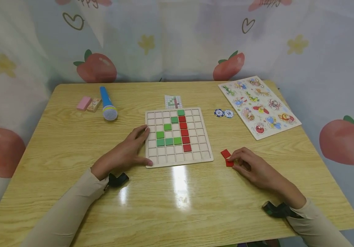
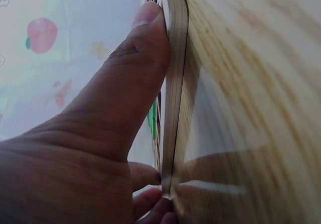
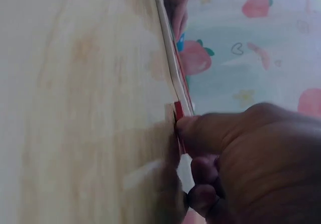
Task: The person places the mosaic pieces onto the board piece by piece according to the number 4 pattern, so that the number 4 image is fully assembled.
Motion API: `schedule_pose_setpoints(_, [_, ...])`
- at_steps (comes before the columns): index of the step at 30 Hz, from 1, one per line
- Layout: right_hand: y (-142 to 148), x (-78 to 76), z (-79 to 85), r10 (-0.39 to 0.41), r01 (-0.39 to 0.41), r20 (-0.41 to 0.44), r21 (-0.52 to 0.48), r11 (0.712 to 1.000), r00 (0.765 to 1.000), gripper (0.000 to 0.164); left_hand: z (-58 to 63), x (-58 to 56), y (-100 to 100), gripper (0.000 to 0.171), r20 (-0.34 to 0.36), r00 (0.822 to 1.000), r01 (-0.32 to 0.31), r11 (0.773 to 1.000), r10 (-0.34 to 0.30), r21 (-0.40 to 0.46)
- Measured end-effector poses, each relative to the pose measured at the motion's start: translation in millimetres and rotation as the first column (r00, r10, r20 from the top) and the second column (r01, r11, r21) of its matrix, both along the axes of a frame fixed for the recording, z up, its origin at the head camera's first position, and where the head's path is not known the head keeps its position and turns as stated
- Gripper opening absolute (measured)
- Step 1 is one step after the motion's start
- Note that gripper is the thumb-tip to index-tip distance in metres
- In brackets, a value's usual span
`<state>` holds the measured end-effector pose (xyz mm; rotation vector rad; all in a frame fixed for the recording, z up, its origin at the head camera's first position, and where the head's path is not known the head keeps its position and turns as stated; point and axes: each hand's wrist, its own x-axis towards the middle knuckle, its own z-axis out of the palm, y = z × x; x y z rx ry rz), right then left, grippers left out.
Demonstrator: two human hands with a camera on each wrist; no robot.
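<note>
A wooden grid board (image 1: 196,156) lies mid-table with green tiles (image 1: 167,127) in a stepped line and a row, beside a column of red tiles (image 1: 184,132). My left hand (image 1: 127,149) rests on its left edge, thumb on the near corner and fingers spread further up. In the left wrist view the thumb (image 2: 135,63) presses the rim. Right of the board, two loose red tiles (image 1: 225,153) lie on the table; my right hand (image 1: 254,168) pinches the nearer one. The right wrist view shows this red tile (image 3: 179,110) at the thumb tip.
A small pattern card (image 1: 173,102) lies behind the board. Two poker chips (image 1: 224,113) and an insect puzzle board (image 1: 258,108) are at the right. At the back left are a blue toy microphone (image 1: 107,104), a pink block (image 1: 83,103) and a small patterned box (image 1: 94,105).
</note>
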<state>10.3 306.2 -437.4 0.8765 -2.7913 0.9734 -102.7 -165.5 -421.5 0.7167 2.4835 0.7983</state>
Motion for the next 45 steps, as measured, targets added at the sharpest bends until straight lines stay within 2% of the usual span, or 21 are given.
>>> schedule_pose_setpoints(7, [-10,-9.7,16.1,0.057,-0.057,0.004,0.015,0.998,0.998,0.04,-1.7,-0.7,0,0.126,0.0,1.0,0.009,1.0,-0.009,-0.002])
schedule_pose_setpoints(15, [-60,-38.8,43.5,0.17,-0.174,0.059,0.067,0.982,0.984,0.024,-2.3,0.3,0,0.127,0.006,1.0,0.011,1.0,-0.011,-0.002])
schedule_pose_setpoints(21, [-93,-55.6,39.0,0.256,-0.262,0.069,0.103,0.96,0.964,0.015,-0.7,0.8,3,0.126,0.002,1.0,0.014,1.0,-0.014,0.005])
schedule_pose_setpoints(26, [-107,-61.8,34.5,0.251,-0.266,0.116,0.131,0.955,0.961,0.01,1.1,0.8,3,0.126,0.003,1.0,0.014,1.0,-0.014,0.009])
schedule_pose_setpoints(31, [-114,-66.3,29.9,0.258,-0.272,0.109,0.14,0.952,0.96,0.009,3.1,-1.4,3,0.127,0.0,1.0,0.014,1.0,-0.014,-0.006])
schedule_pose_setpoints(40, [-115,-65.5,29.1,0.279,-0.283,0.049,0.178,0.942,0.959,0.015,4.7,-1.1,2,0.127,0.001,1.0,0.012,1.0,-0.012,0.001])
schedule_pose_setpoints(42, [-110,-64.5,31.4,0.283,-0.286,0.046,0.179,0.941,0.958,0.017,4.8,-0.5,1,0.126,0.0,1.0,0.009,1.0,-0.009,0.002])
schedule_pose_setpoints(45, [-93,-62.2,33.4,0.252,-0.252,0.016,0.142,0.957,0.968,0.021,4.5,0.2,-1,0.126,-0.01,1.0,0.016,1.0,-0.016,0.006])
